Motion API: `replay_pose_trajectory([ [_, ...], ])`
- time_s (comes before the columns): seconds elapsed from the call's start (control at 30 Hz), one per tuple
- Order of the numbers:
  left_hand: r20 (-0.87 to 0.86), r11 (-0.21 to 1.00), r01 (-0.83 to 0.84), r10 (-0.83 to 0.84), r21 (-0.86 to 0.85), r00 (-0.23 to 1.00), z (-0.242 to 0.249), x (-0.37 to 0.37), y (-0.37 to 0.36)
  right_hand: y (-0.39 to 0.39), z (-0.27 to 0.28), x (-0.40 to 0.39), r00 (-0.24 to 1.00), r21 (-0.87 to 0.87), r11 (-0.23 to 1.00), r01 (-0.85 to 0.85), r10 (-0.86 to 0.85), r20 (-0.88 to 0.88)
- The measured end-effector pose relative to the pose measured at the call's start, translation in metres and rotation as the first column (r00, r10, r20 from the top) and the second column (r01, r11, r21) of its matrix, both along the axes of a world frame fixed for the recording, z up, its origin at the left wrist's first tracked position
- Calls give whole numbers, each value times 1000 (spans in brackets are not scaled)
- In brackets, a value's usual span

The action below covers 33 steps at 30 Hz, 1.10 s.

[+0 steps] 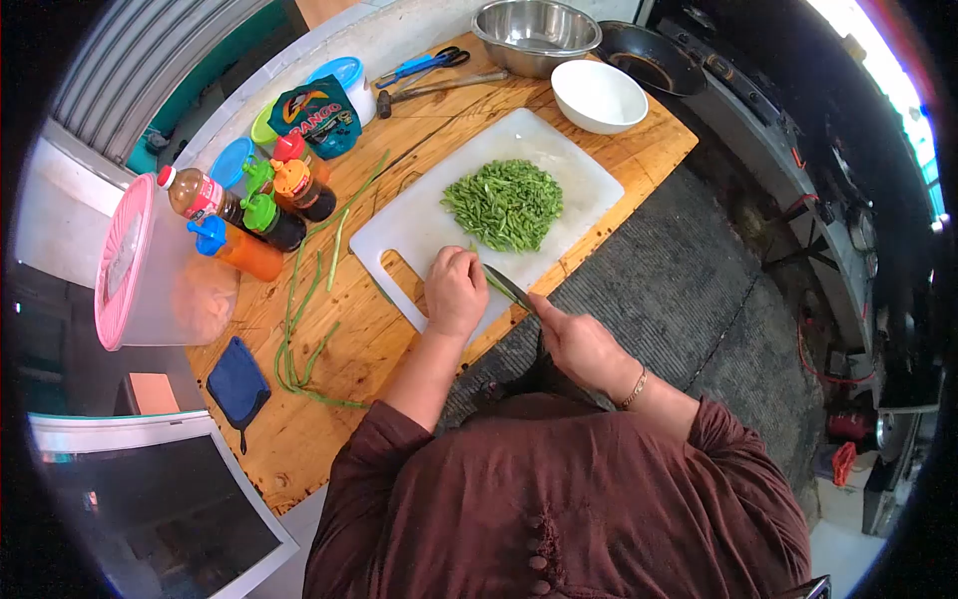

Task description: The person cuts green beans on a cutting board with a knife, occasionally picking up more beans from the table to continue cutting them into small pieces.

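My right hand (587, 349) grips a knife (508, 288), its dark blade angled over the near edge of the white cutting board (399, 232). Beside the blade, my left hand (456, 290) has its fingers closed over green beans, mostly hidden; a bit of green shows between hand and knife. Farther up the board lies a heap of chopped green beans (506, 204). Several long uncut green beans (291, 344) trail over the wooden table left of the board.
A white bowl (600, 97), a steel bowl (536, 38) and a frying pan (651, 58) stand at the far end. Sauce bottles (249, 254), a pink-lidded tub (165, 270), a hammer (439, 91), scissors (424, 64) and a blue pot holder (239, 382) line the left side.
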<state>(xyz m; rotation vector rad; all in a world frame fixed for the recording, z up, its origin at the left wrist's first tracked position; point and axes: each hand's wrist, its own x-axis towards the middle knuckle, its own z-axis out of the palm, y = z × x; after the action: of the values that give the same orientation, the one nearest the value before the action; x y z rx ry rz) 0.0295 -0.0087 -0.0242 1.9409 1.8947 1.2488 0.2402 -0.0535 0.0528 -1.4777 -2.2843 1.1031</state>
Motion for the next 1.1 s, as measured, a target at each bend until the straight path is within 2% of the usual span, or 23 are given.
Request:
replay_pose_trajectory([
  [0.33,151,1000,-23,22,4,988,-4,-1,2,29,-24,-3,996,162,987,18,-4,-86],
  [0.43,115,999,-35,39,-32,993,-1,1,1,29,-11,-4,999,94,995,33,-36,28],
  [0.53,90,996,-55,61,-74,994,4,2,0,26,-7,-12,996,167,984,-67,55,74],
  [0.67,56,992,-67,73,-105,996,8,4,0,24,-22,-15,993,235,965,-118,109,51],
  [0.87,16,982,-116,120,-152,993,15,9,0,40,-32,-17,972,183,965,-189,157,174],
  [1.1,-49,963,-162,154,-218,987,14,13,1,68,-40,-20,968,274,928,-252,245,60],
])
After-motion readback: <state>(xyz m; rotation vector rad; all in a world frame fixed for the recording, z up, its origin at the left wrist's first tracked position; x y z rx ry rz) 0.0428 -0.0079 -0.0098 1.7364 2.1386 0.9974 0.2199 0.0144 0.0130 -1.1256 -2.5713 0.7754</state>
